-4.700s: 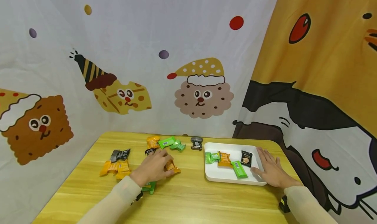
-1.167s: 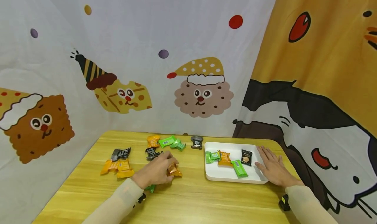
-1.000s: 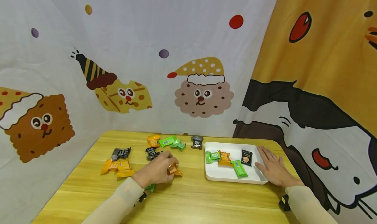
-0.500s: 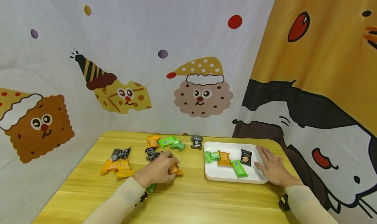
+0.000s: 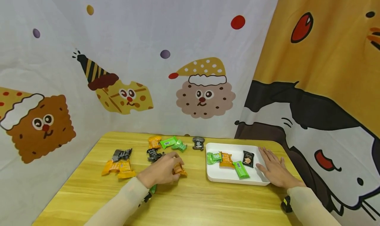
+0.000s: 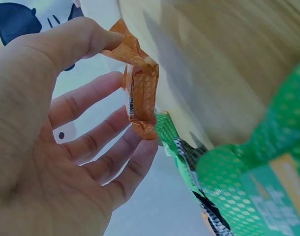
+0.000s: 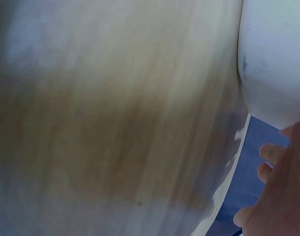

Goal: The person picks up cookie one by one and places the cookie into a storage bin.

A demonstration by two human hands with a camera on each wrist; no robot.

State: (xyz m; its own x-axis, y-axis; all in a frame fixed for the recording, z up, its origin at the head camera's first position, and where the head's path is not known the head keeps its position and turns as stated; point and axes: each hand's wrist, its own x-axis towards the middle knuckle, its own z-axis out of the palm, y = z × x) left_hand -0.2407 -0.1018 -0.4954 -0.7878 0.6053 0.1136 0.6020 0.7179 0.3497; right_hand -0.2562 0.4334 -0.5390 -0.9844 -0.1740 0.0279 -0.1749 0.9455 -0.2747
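Pinching the orange packet, my left hand has the white tray rightward; my right hand, fingers straight, touches that tray.

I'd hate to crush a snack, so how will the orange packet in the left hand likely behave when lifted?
The orange packet will probably hold its shape in the middle, which looks boxy. Its ends look thin and creased, so they may fold under the left hand. With flat sides, it seems unlikely to roll.
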